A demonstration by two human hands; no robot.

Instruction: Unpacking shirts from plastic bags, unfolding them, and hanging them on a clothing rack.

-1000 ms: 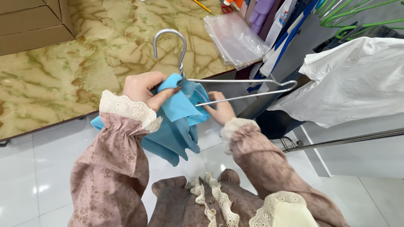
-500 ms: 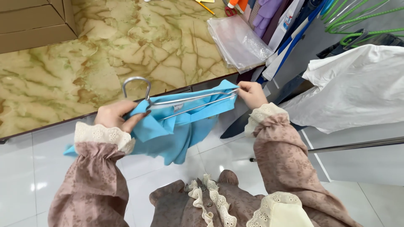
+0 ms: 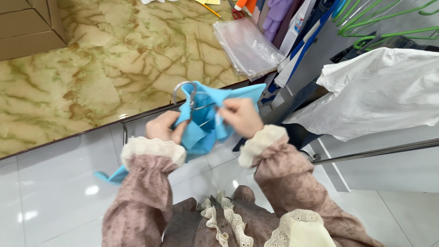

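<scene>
Closest to the camera are the person's two arms in pink sleeves with cream lace cuffs. The left hand (image 3: 162,128) is closed around the blue cloth (image 3: 203,126), low down and just under the hook of the metal hanger (image 3: 185,93). The right hand (image 3: 242,116) pinches the top edge of the same cloth with its fingertips, close beside the hanger's wire. So both hands are gripping the cloth, and the cloth sits bunched up between them, in the air over the white floor (image 3: 55,183). One corner of the cloth hangs down below the left sleeve, near the floor.

Things could go wrong here. The cloth looks thin and slippery, and it is bunched on the wire, so it may slide off one side if the right hand lets go too soon. The hanging corner could brush the floor and get dirty. The hook points up near the left thumb and could catch the lace cuff.

A bit farther off, to the right, is a metal rail (image 3: 379,148) with a white shirt (image 3: 384,91) above it. The blue cloth could snag there if it swings.

Farther away is the marble counter (image 3: 91,68) with clear plastic bags (image 3: 247,45) on it, and green hangers (image 3: 388,18) at the top right.
</scene>
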